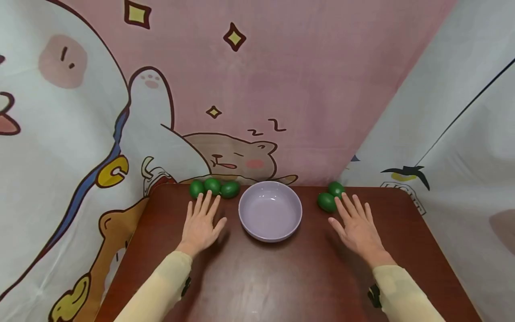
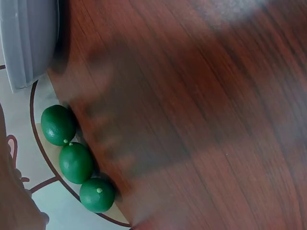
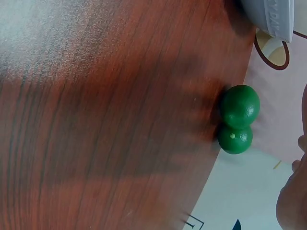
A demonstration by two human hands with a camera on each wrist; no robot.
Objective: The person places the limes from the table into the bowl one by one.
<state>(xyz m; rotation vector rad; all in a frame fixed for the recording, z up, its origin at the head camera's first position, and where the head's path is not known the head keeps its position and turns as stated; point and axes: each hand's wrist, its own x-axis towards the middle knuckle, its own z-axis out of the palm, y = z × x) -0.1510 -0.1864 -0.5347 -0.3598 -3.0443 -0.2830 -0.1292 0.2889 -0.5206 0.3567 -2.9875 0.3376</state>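
A pale purple bowl (image 1: 270,212) with nothing in it stands near the back of the table, between the two hands. My left hand (image 1: 200,227) hovers palm down with fingers spread, its fingertips overlapping a row of three green limes (image 2: 76,163) in the head view. On the other side, my right hand (image 1: 359,230) is likewise spread over the table, fingertips close to two green limes (image 3: 240,106) that sit against each other. Neither hand holds anything. Both wrist views show the hand's shadow on the wood.
The dark reddish-brown table (image 1: 257,277) ends just behind the limes and bowl. A cartoon-printed cloth (image 1: 314,89) hangs behind it and down both sides. Long pale sleeves (image 1: 161,286) cover both forearms.
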